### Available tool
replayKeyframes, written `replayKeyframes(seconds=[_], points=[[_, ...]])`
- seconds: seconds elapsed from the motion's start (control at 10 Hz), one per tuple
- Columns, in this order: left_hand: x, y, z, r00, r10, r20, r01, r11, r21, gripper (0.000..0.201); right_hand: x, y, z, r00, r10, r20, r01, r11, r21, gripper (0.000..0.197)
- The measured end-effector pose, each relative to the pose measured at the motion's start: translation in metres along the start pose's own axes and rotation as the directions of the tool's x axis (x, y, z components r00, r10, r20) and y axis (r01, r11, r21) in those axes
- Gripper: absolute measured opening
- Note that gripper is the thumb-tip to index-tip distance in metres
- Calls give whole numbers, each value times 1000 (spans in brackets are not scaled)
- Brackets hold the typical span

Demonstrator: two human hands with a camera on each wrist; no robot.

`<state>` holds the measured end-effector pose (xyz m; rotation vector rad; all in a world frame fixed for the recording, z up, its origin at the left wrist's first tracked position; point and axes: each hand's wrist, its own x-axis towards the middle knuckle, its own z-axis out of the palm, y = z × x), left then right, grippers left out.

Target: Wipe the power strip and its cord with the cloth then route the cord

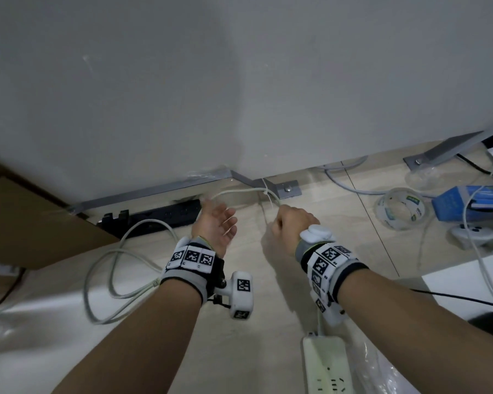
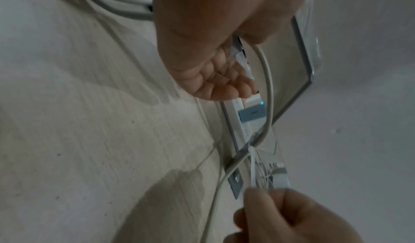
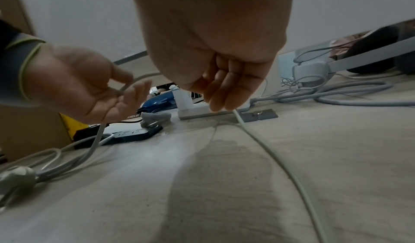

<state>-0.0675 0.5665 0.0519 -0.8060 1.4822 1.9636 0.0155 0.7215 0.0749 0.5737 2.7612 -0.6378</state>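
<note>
The white power strip [image 1: 326,365] lies on the floor at the bottom of the head view. Its white cord [image 1: 239,191] arcs between my hands and is bound by a thin white cable tie [image 2: 253,167] to a metal bracket [image 1: 288,189] at the panel's foot. My left hand [image 1: 217,226] is palm up, its thumb holding the cord [image 3: 134,80] against the fingers. My right hand [image 1: 291,223] is a fist gripping the tie's tail, and the cord [image 3: 258,136] runs on beneath its fingers. A crumpled grey cloth [image 3: 155,118] lies on the end of a black strip.
A black power strip [image 1: 160,217] lies along the white panel. Loose loops of grey cable [image 1: 117,280] lie at the left by a cardboard box [image 1: 26,220]. Clear tape rolls [image 1: 402,210], a blue box [image 1: 467,200] and more cables crowd the right.
</note>
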Motion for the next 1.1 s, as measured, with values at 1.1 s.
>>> replayKeyframes(seconds=[1.1], points=[[-11, 43, -61, 978, 179, 104, -206, 789, 579, 24, -36, -23, 5, 995, 97, -10, -97, 986, -132, 30]])
